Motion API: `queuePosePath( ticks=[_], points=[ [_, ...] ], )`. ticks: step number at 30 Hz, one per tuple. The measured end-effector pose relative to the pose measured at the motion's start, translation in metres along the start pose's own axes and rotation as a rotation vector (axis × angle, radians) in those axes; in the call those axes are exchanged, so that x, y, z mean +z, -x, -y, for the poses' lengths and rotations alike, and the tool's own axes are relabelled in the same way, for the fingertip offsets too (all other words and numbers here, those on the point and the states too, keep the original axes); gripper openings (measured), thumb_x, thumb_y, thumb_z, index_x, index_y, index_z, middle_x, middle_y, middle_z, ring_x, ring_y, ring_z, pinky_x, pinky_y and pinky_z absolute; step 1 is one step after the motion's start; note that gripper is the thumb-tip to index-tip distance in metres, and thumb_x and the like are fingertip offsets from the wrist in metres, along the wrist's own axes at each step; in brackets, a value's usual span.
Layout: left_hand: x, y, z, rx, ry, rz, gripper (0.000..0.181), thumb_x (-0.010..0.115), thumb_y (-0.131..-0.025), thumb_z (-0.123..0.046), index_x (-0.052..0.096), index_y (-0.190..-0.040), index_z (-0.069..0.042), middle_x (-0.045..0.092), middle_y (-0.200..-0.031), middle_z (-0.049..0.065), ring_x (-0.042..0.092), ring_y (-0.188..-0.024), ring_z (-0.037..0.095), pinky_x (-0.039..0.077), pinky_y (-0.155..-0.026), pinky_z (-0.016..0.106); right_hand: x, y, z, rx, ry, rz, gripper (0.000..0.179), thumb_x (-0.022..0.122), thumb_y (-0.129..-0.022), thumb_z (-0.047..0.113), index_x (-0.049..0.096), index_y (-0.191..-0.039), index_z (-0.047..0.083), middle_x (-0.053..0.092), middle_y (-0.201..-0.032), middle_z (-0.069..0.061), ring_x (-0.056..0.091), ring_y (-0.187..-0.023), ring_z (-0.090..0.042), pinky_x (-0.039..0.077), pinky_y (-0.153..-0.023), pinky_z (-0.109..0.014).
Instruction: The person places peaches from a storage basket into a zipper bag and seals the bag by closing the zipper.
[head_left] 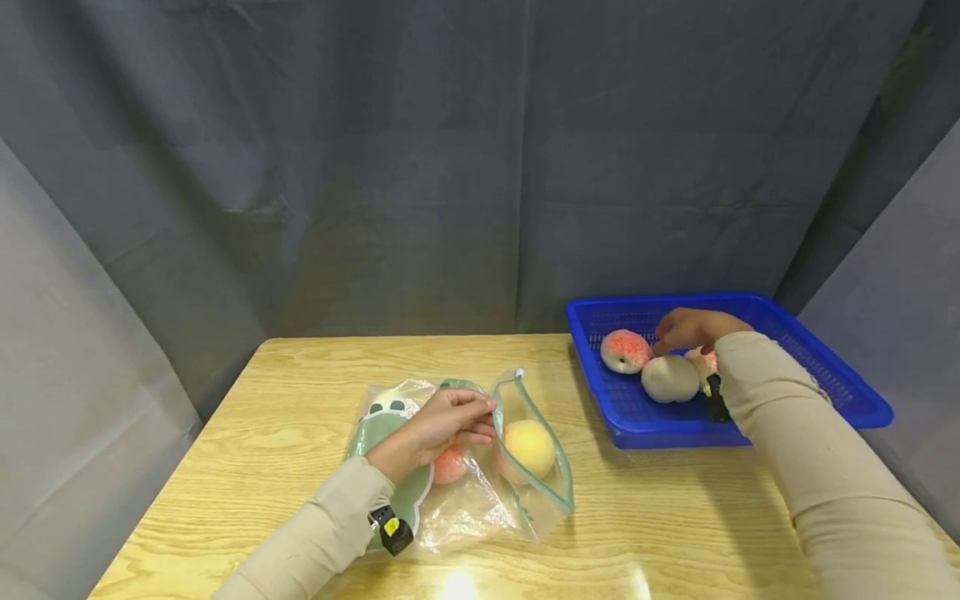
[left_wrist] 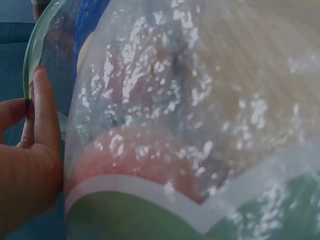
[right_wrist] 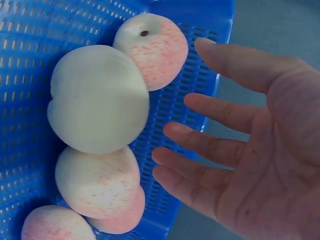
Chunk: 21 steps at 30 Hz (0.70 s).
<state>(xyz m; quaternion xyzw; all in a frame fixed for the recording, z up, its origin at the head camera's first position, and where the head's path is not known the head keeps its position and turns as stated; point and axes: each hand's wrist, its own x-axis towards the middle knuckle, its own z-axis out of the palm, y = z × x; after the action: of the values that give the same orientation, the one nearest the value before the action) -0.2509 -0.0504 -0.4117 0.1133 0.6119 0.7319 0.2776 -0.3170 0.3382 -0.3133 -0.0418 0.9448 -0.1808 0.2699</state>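
Observation:
My left hand (head_left: pixel 447 422) pinches the green zip edge of a clear zip bag (head_left: pixel 480 521) that lies on the table with its mouth held apart. Inside the bag are a yellow peach-like fruit (head_left: pixel 529 448) and a reddish peach (head_left: pixel 450 467), the latter partly behind a green printed figure. My right hand (head_left: pixel 692 327) reaches over the blue basket (head_left: pixel 618 435), fingers spread and holding nothing. Close to its fingertips are a pink-and-white peach (right_wrist: pixel 157 55) and a large pale peach (right_wrist: pixel 100 100). More peaches (right_wrist: pixel 97 180) lie partly overlapped in the right wrist view.
The basket stands at the right of the wooden table (head_left: pixel 300 375), its rim raised between bag and peaches. A grey curtain (head_left: pixel 405 167) hangs behind the table. Bare wood shows between bag and basket.

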Motion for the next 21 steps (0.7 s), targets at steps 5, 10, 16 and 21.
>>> queuePosePath(
  ticks=[5,10,16,21],
  points=[
    [0.000,0.001,-0.001,-0.024,0.005,0.002,0.011,0.057,-0.096,-0.007,0.063,-0.096,0.001,0.066,-0.078,0.006,0.067,-0.066,0.011,0.060,-0.065,0.021,0.006,-0.004,-0.006,0.033,0.021,0.027,0.073,0.064,-0.089,0.035,0.036,-0.136,-0.013,0.035,-0.138,-0.038,0.039,-0.122,-0.055,0.051,-0.088,-0.054],
    [-0.001,0.000,-0.003,-0.038,-0.013,0.012,0.013,0.055,-0.096,-0.007,0.061,-0.098,0.004,0.066,-0.078,0.006,0.068,-0.067,0.012,0.060,-0.065,0.022,0.010,-0.006,-0.009,0.050,0.019,0.030,0.076,0.068,-0.086,0.037,0.038,-0.137,-0.010,0.038,-0.139,-0.035,0.040,-0.122,-0.052,0.051,-0.086,-0.051],
    [0.000,-0.001,-0.004,-0.047,-0.020,0.024,0.015,0.052,-0.097,-0.006,0.062,-0.098,0.005,0.066,-0.076,0.006,0.068,-0.066,0.012,0.060,-0.065,0.022,0.015,-0.002,-0.010,0.046,0.077,0.032,0.072,0.067,-0.087,0.036,0.040,-0.136,-0.010,0.037,-0.137,-0.035,0.042,-0.119,-0.052,0.049,-0.092,-0.055],
    [0.000,-0.002,-0.004,-0.052,-0.019,0.016,0.015,0.051,-0.098,-0.006,0.062,-0.095,0.002,0.067,-0.075,0.005,0.068,-0.065,0.012,0.060,-0.064,0.022,0.017,-0.001,-0.009,0.111,-0.010,0.046,0.072,0.073,-0.084,0.028,0.038,-0.138,-0.005,0.036,-0.137,-0.035,0.046,-0.115,-0.049,0.051,-0.090,-0.050]
  ],
)
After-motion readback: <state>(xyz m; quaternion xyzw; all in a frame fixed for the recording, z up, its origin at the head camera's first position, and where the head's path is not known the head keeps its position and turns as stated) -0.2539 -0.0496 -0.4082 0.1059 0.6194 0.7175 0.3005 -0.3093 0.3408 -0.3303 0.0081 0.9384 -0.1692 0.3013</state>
